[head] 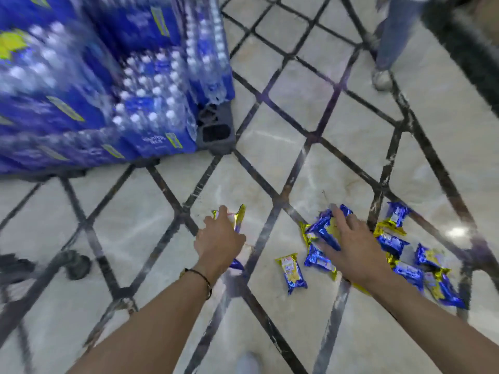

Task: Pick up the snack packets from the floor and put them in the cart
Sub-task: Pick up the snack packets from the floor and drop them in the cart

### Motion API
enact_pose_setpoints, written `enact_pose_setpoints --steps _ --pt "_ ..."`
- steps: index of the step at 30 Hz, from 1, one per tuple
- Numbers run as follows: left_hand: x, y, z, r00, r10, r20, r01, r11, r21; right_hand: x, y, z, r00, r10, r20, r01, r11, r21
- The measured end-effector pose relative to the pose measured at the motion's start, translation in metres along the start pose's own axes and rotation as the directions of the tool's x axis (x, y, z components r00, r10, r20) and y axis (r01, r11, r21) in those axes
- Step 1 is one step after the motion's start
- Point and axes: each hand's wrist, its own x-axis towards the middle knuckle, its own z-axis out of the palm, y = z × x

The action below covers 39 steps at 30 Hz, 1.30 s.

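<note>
Open tile floor [151, 233] lies between the left hand [220, 240] and the cart wheel [78, 263] at the left edge, and more bare tile stretches beyond both hands toward the top of the view. The stacked water-bottle packs [108, 85] on their grey pallet [216, 130] block the upper left. At the right, scattered snack packets [399, 255] crowd the floor around the right hand [351, 247], and a standing person's leg [391, 41] closes the far upper right.
</note>
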Motion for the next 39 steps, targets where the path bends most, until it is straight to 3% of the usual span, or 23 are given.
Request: enact_pose_setpoints --steps 9,16,22,26,29,39 --pt "-0.187 -0.034 -0.329 0.933 -0.271 -0.237 0.173 0.916 -0.363 -0.030 -0.276 -0.294 0.948 -0.297 -0.112 0.299 0.954 0.003" --pt "-0.334 -0.183 -0.512 0.737 -0.502 -0.453 0.279 0.836 -0.473 -0.105 -0.508 -0.382 0.780 -0.620 -0.086 0.620 0.784 -0.022" --pt "-0.424 -0.334 -0.576 0.574 -0.687 -0.445 0.365 0.702 -0.612 -0.199 -0.716 -0.360 0.639 -0.769 0.026 0.768 0.639 0.045" --pt "-0.450 -0.416 -0.587 0.537 -0.771 -0.343 0.387 0.586 -0.712 -0.260 -0.811 -0.320 0.523 -0.837 0.160 0.845 0.534 0.031" --pt "-0.462 -0.470 -0.582 0.469 -0.835 -0.289 0.400 0.492 -0.773 -0.284 -0.861 -0.292 0.459 -0.861 0.218 0.878 0.477 0.036" --pt "-0.351 -0.578 -0.537 0.353 -0.936 0.019 0.472 0.160 -0.867 -0.207 -0.986 -0.163 0.347 -0.814 0.466 0.923 0.384 -0.017"
